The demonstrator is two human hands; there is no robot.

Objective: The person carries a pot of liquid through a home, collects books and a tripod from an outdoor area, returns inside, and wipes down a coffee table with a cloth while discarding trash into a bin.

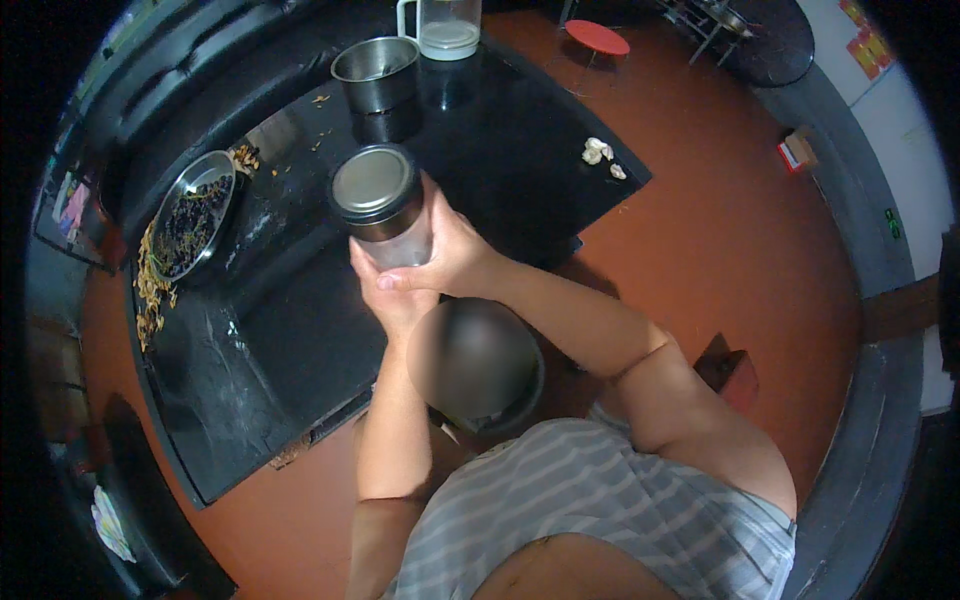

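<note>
Both my hands are wrapped around a clear cylindrical container (396,253) with a dark metallic band and a black-rimmed lid with a silver top (373,178). My left hand (390,294) supports it from below on the left. From the right side, my right hand (461,251) grips the body, its thumb lying across the front near the base. The container is tilted, lid away from me, above the black table (300,315). Beyond the lid stands a stainless steel pot (377,88). A clear oval bowl (196,214) of small dark fruit on stems sits to the left.
A clear handled pitcher (448,36) stands behind the pot. Peel-like scraps (150,307) lie along the table's left edge; crumpled white tissue (595,151) lies near its right corner. A blurred round dark object (480,360) is below my forearms. A red stool (598,37) stands beyond.
</note>
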